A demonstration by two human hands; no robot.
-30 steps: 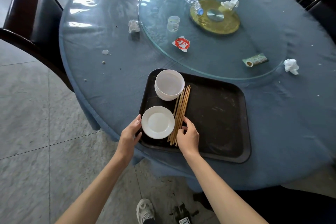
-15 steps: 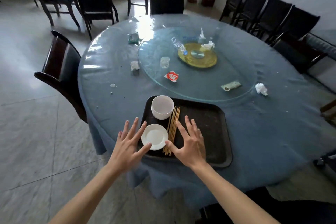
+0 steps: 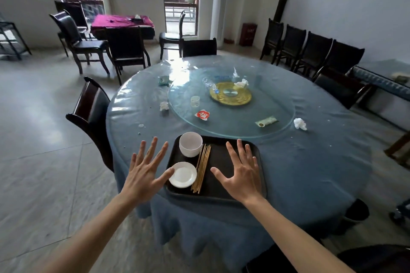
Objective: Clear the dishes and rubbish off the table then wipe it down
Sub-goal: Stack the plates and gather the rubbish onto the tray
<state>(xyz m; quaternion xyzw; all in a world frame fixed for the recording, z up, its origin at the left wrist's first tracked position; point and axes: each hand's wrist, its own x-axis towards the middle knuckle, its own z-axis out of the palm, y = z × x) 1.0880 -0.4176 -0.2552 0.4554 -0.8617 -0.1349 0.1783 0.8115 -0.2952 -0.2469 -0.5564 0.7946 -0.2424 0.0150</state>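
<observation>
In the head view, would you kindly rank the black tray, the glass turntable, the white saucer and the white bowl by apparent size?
Largest to smallest:
1. glass turntable
2. black tray
3. white saucer and white bowl: these look about alike, and the saucer is nearer the camera, so I will not rank them.

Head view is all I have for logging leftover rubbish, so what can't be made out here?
- Head view: tray near right corner, hidden behind the right hand.
- Bowl: inside hidden by its rim, so whether it is one or a stack is unclear.
- Red wrapper and green packet: print too small.
- Clear bottle: washed out by glare on the glass turntable.
</observation>
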